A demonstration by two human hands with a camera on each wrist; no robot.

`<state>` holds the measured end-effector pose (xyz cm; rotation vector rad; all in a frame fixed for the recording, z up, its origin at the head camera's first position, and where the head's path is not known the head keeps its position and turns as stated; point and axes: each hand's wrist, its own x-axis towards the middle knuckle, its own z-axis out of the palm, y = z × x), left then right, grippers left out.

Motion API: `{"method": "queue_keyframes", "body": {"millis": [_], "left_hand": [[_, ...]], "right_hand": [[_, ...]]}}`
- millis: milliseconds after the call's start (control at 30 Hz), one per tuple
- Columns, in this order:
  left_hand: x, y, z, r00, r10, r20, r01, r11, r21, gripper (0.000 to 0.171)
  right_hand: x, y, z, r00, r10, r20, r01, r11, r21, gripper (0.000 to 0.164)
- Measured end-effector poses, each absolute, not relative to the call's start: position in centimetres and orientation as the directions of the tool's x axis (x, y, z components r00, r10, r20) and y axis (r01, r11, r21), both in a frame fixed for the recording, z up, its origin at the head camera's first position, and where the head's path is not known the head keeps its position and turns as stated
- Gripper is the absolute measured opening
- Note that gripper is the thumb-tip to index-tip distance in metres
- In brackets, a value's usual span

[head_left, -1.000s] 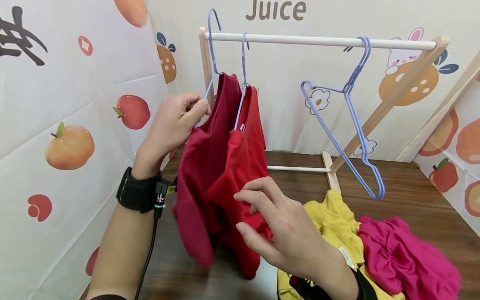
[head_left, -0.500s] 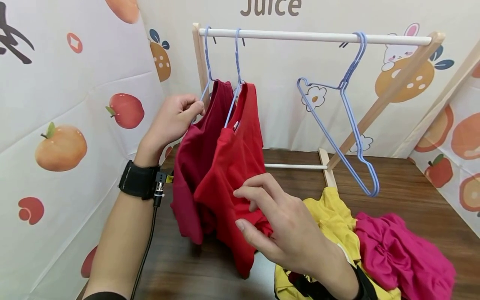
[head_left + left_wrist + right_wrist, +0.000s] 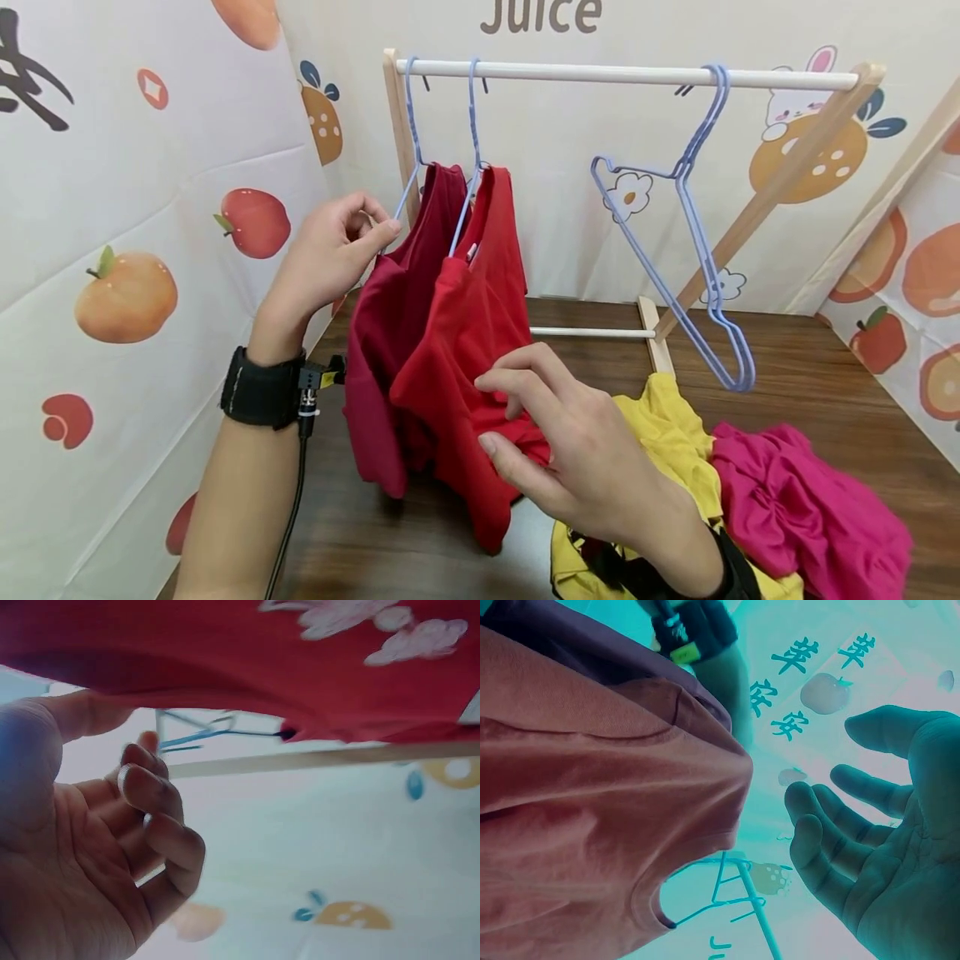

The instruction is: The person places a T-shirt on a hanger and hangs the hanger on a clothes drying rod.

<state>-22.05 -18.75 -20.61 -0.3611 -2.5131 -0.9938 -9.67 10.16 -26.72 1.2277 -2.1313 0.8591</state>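
Two blue wire hangers hang by their hooks on the rack's left end. The outer one carries a dark red shirt [image 3: 408, 275], the inner hanger [image 3: 465, 208] a bright red shirt [image 3: 487, 292]. My left hand [image 3: 330, 250] is beside the shoulder of the dark red shirt, its thumb tip overlapping the outer hanger [image 3: 406, 196] in the head view. In the left wrist view its fingers [image 3: 169, 840] are loosely bent, apart from the thumb. My right hand [image 3: 577, 442] hovers before the bright red shirt, fingers spread and slightly bent, holding nothing.
The clothes rack [image 3: 600, 73] has a white rod and wooden legs. Bare blue hangers [image 3: 690, 208] hang toward its right end. A yellow garment [image 3: 667, 425] and a magenta garment [image 3: 810, 508] lie on the wooden table [image 3: 825, 367] at the right.
The outer hanger's hook was above the rod and now sits on it. My left hand has loosened from that hanger and shifted slightly left. The dark red shirt came down with it.
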Motion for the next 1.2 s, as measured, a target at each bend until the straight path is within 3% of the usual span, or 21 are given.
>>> {"method": "queue_keyframes", "body": {"millis": [167, 433, 633, 767, 933, 1033, 1200], "left_hand": [[-18.2, -18.3, -20.3, -0.806, 0.014, 0.591, 0.409, 0.737, 0.539, 0.021], [-12.3, -15.3, -20.2, -0.606, 0.158, 0.780, 0.732, 0.496, 0.468, 0.005], [-10.7, -11.6, -22.7, -0.501, 0.271, 0.822, 0.862, 0.243, 0.445, 0.007], [-10.1, -9.4, -23.4, -0.539, 0.371, 0.756, 0.842, 0.195, 0.504, 0.012], [-10.4, -7.1, -23.6, -0.590, 0.463, 0.662, 0.798, 0.211, 0.564, 0.007], [-11.3, -5.7, -24.4, -0.591, 0.524, 0.613, 0.785, 0.198, 0.587, 0.004], [-12.8, -2.5, -26.2, -0.605, 0.594, 0.530, 0.786, 0.338, 0.518, 0.006]], "right_hand": [[-9.6, 10.9, -26.3, -0.469, -0.534, 0.703, -0.874, 0.395, -0.283, 0.028], [-9.6, 13.1, -25.5, -0.559, -0.453, 0.695, -0.817, 0.446, -0.367, 0.032], [-10.4, 15.6, -24.4, -0.494, -0.275, 0.825, -0.823, 0.454, -0.341, 0.021], [-10.7, 17.3, -23.9, -0.527, -0.057, 0.848, -0.744, 0.514, -0.428, 0.014], [-10.9, 19.4, -23.6, -0.695, 0.134, 0.706, -0.468, 0.661, -0.587, 0.015], [-11.6, 20.2, -23.8, -0.751, 0.171, 0.638, -0.319, 0.752, -0.577, 0.020], [-13.1, 21.1, -24.2, -0.773, 0.127, 0.621, -0.256, 0.833, -0.490, 0.025]]}}
